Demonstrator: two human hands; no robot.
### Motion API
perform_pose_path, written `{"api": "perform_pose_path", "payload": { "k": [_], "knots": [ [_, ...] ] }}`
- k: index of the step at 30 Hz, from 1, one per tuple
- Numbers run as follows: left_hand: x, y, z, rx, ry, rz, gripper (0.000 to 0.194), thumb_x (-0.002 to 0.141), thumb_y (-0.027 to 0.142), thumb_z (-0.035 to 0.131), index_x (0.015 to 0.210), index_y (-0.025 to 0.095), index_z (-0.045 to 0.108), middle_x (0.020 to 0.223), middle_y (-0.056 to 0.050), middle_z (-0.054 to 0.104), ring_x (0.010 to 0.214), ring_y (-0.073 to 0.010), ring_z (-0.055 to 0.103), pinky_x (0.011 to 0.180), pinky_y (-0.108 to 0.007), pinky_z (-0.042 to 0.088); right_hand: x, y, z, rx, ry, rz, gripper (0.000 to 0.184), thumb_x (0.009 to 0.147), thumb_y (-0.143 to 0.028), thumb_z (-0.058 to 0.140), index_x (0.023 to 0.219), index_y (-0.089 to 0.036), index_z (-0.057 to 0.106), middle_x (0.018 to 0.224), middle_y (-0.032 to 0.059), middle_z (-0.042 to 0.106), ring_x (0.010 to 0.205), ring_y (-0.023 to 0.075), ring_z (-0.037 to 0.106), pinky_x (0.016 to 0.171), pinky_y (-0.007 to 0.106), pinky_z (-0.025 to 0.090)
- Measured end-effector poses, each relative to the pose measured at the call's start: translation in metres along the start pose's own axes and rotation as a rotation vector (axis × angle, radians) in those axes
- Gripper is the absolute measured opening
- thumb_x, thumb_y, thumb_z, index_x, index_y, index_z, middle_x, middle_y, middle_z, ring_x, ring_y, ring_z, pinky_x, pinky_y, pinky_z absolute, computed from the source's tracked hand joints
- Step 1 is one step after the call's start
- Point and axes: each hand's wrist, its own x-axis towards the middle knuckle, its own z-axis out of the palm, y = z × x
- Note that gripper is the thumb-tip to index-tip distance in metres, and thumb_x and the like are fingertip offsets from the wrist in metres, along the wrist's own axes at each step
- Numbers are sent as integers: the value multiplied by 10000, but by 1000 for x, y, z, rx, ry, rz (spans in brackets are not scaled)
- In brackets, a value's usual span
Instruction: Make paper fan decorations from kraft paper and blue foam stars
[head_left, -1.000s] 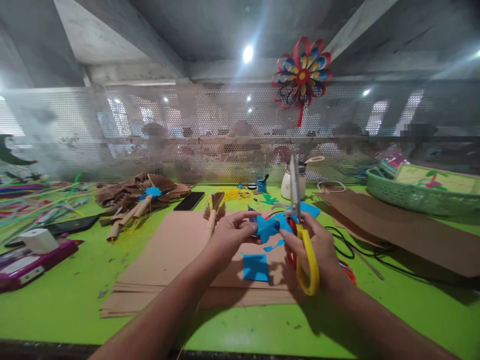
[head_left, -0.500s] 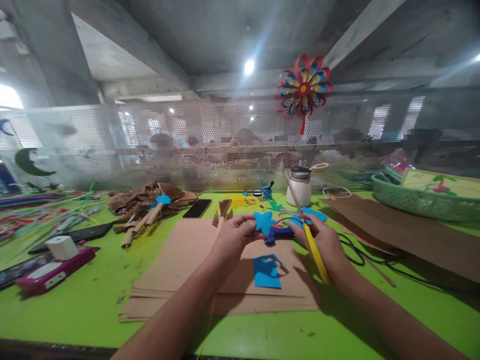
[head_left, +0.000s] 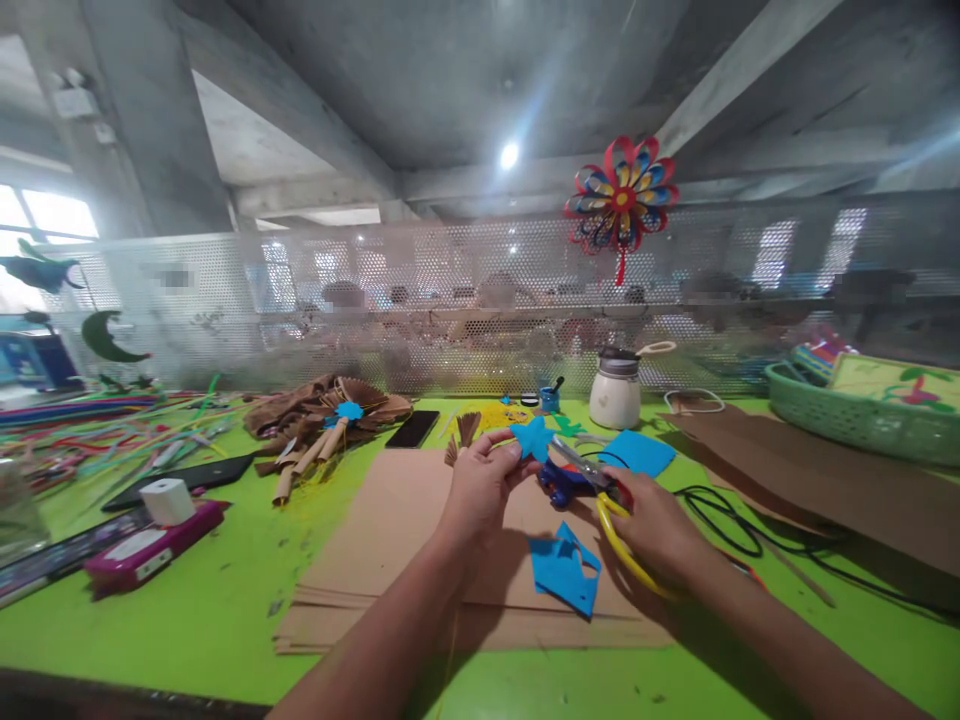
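Observation:
A small blue star cut-out (head_left: 532, 438) is pinched between the thumb and fingers of my left hand (head_left: 484, 478). My right hand (head_left: 651, 515) is closed around yellow-handled scissors (head_left: 616, 530), whose blades point left at the star's edge. Whether the blades touch the star I cannot tell. Just behind and below the star lies a dark blue tool (head_left: 562, 484), partly covered by the scissors. A cut blue scrap (head_left: 566, 570) rests on the stack of brown paper (head_left: 390, 540) under my hands. Beyond my right hand lies a blue sheet (head_left: 637, 452).
Brown pleated paper pieces (head_left: 300, 420) and a phone (head_left: 412, 429) lie at the back left. A purple power strip (head_left: 154, 548) is on the left. A white jar (head_left: 615, 392) stands behind; a green basket (head_left: 862, 425), brown sheet (head_left: 795, 480) and black cable (head_left: 720, 515) are on the right.
The scissors have swung from upright to pointing left, with their blades now at the star. The blue scrap on the brown paper has turned and shifted. The view has moved slightly.

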Motion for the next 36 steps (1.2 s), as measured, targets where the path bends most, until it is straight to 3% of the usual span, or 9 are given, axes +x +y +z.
{"api": "perform_pose_path", "payload": {
  "k": [14, 20, 30, 36],
  "knots": [
    [4, 2, -3, -32, 2, 26, 191, 717, 72, 626, 893, 85, 551, 850, -102, 669, 753, -162, 653, 765, -305, 529, -11, -6, 11, -54, -90, -15, 457, 745, -302, 516, 1184, -178, 528, 1001, 116, 597, 836, 232, 566, 671, 287, 378],
    [5, 1, -3, -52, 41, 38, 172, 715, 44, 603, 879, 75, 562, 812, -101, 663, 726, -165, 653, 765, -333, 534, -14, -3, 17, -28, -140, -179, 436, 704, -279, 554, 1136, -218, 559, 983, 76, 601, 862, 221, 562, 721, 282, 389],
    [6, -2, -2, -58, 36, 3, 157, 732, 9, 547, 876, 72, 544, 790, -105, 663, 700, -158, 654, 725, -318, 549, -15, -4, 1, -97, -257, -328, 377, 716, -307, 557, 1085, -247, 605, 972, 72, 621, 917, 241, 548, 778, 319, 393],
    [3, -3, 0, -27, 24, -25, 164, 717, 17, 572, 867, 80, 556, 765, -86, 664, 689, -148, 653, 721, -302, 550, -11, -6, -5, 119, -208, -301, 376, 689, -333, 605, 1039, -198, 626, 987, 83, 624, 905, 237, 571, 790, 346, 447]
  ]
}}
